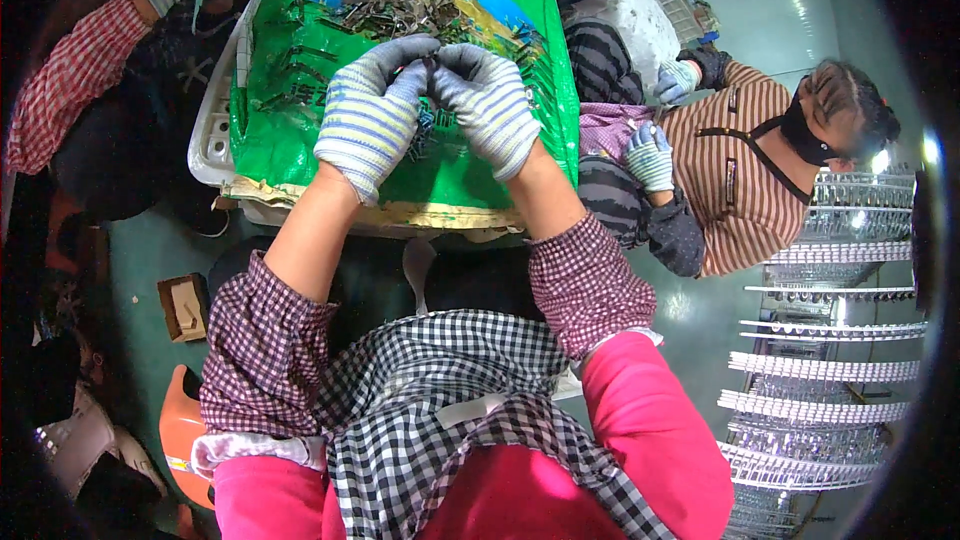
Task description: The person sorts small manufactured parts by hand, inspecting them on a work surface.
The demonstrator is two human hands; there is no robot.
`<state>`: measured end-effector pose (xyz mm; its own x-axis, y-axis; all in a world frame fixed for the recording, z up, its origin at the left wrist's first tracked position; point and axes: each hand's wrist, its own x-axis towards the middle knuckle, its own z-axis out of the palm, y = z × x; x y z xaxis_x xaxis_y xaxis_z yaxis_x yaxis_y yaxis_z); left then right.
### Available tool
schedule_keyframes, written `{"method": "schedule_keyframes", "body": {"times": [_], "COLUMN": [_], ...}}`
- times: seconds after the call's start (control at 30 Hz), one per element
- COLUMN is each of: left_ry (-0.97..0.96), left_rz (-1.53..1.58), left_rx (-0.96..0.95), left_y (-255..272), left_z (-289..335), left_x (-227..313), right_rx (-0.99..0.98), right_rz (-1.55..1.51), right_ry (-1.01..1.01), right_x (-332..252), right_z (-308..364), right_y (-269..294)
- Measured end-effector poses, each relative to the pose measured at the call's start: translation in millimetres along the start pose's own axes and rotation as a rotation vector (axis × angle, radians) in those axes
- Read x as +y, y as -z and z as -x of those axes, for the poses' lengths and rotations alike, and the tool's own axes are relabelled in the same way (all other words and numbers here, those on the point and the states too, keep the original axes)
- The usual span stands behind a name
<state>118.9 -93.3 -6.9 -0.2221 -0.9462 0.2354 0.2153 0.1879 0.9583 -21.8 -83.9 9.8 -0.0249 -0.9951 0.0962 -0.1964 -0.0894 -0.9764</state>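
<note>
My left hand (375, 118) and my right hand (490, 108), both in striped knit gloves, meet over a green printed sack (275, 135). Their thumbs and fingers are pinched together around a small dark piece (430, 70), mostly hidden by the fingertips; its kind cannot be made out. Just beyond my hands lies a heap of small dark metal pieces (400, 6). More such pieces are scattered at the sack's left and right sides. A small cluster of pieces (420, 132) shows below my fingers, between the two palms.
A white plastic tray (211, 140) sticks out under the sack's left side. At right sits a co-worker in a striped top (735, 135), before racks with white bars (820, 370). Another person's checked sleeve (75, 80) enters at left. An orange stool (183, 425) and a small cardboard box (183, 308) stand lower left.
</note>
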Motion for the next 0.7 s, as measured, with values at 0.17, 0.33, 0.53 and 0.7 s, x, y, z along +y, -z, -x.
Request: {"method": "schedule_keyframes", "body": {"times": [0.17, 0.33, 0.53, 0.7], "left_ry": [0.002, -0.076, -0.002, -0.104], "left_rz": [0.031, 0.096, 0.08, 0.041], "left_rx": [-0.031, -0.019, -0.039, 0.013], "left_y": [-4, -8, -10, -16], "left_z": [-2, -1, -6, -9], "left_x": [-7, -6, -4, -5], "right_rx": [0.022, -0.043, -0.082, -0.077], "right_rz": [0.067, 0.123, 0.09, 0.139], "right_ry": [0.037, 0.043, 0.065, 0.03], "right_x": [1, -7, -4, -2], "right_z": [3, 2, -4, -7], "right_y": [2, 8, 14, 17]}}
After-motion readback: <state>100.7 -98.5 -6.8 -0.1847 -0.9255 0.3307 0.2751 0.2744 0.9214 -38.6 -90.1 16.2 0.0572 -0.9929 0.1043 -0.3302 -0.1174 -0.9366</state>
